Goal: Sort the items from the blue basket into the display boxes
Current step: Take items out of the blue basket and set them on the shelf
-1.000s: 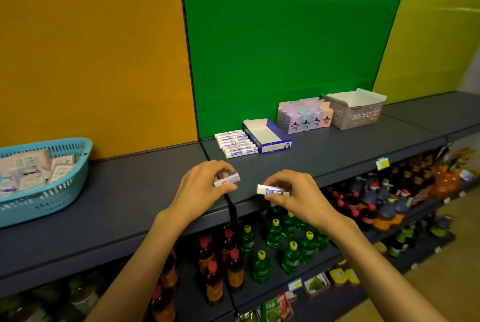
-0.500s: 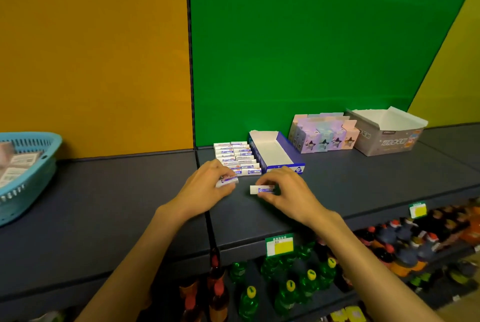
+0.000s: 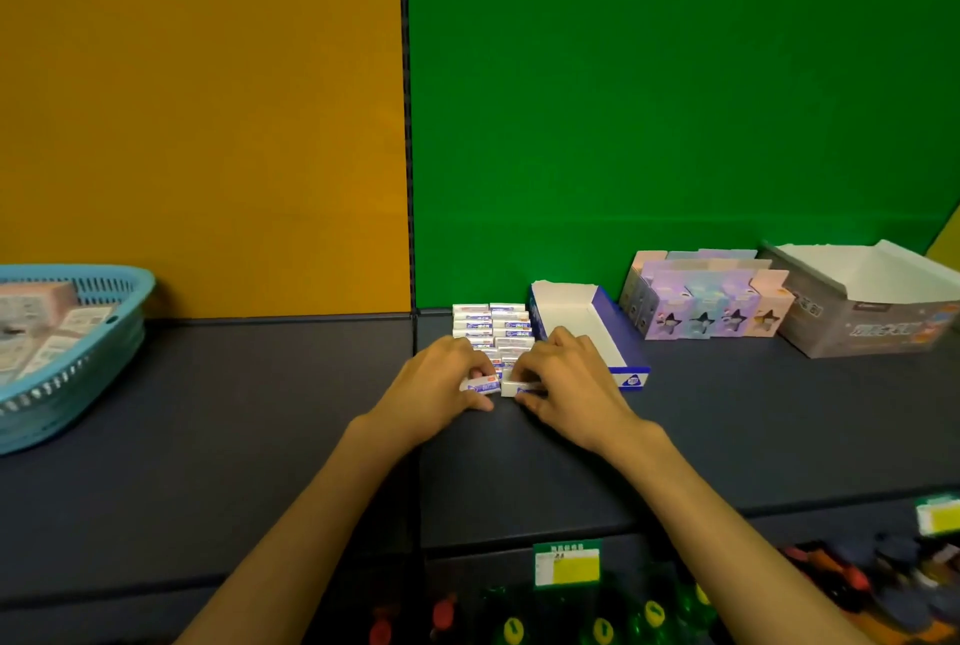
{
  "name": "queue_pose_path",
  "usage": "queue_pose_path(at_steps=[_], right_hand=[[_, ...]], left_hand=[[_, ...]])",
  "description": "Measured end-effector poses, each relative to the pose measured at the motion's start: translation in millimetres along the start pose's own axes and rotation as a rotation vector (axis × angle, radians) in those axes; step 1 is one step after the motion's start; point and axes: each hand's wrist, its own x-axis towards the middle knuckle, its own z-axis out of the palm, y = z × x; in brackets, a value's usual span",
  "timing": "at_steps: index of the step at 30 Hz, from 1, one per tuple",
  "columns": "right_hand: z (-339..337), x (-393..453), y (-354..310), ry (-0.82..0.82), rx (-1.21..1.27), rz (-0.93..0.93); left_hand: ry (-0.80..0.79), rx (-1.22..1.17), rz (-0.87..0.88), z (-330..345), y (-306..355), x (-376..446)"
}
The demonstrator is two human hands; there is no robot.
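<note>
My left hand (image 3: 439,382) pinches a small white-and-blue eraser (image 3: 480,385) down on the dark shelf (image 3: 260,436). My right hand (image 3: 566,379) pinches a second eraser (image 3: 516,388) right beside it; the two erasers touch end to end. Both lie at the near end of two rows of like erasers (image 3: 491,327). An open blue-and-white display box (image 3: 618,337) stands just right of the rows, its inside showing white. The blue basket (image 3: 104,332) with several flat packets sits at the far left.
A pastel display box (image 3: 706,301) with star-printed packs and an open grey carton (image 3: 872,311) stand at the back right. Orange and green wall panels rise behind. Below the shelf edge hang price tags (image 3: 566,561), with bottles on the lower shelf.
Both hands moved forward and down to the shelf, bringing the two erasers together against the near end of the rows. The view has shifted closer and lower.
</note>
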Motion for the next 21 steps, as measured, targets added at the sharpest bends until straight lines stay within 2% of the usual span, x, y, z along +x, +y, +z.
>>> queue_pose_path(at_steps=[7,21], right_hand=[[2.7,5.8,11.7,-0.006,-0.061,-0.054],[4.4,1.5,19.2,0.011,0.029,-0.082]], left_hand=[[0.021,0.037,0.025,-0.3,-2.2,-3.2],[0.052,0.162,-0.018,2.4,6.0,-2.5]])
